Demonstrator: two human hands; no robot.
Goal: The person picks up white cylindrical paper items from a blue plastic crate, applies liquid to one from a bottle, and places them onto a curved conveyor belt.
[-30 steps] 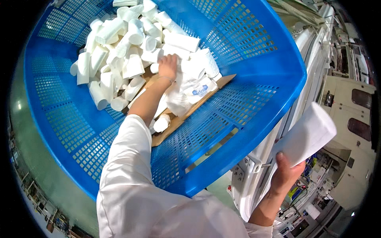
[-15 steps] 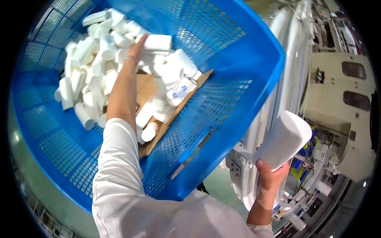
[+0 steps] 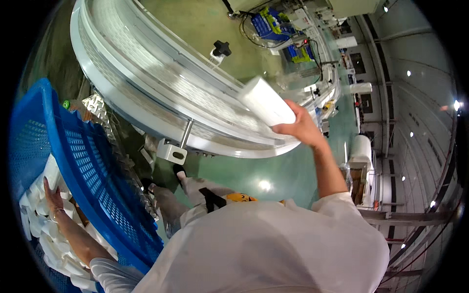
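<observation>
Right hand (image 3: 299,125) gripping white roll (image 3: 266,103) by near end, over conveyor (image 3: 195,93). Probably weighing little, squishing easily; I'm favouring gentle mid-body wrap. Left hand (image 3: 53,198) resting among basket (image 3: 90,168) rolls (image 3: 51,171), can't tell if gripping.

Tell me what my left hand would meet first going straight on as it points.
Your left hand would probably meet the white roll just ahead in the blue basket; they may be touching, but depth is unclear.
</observation>
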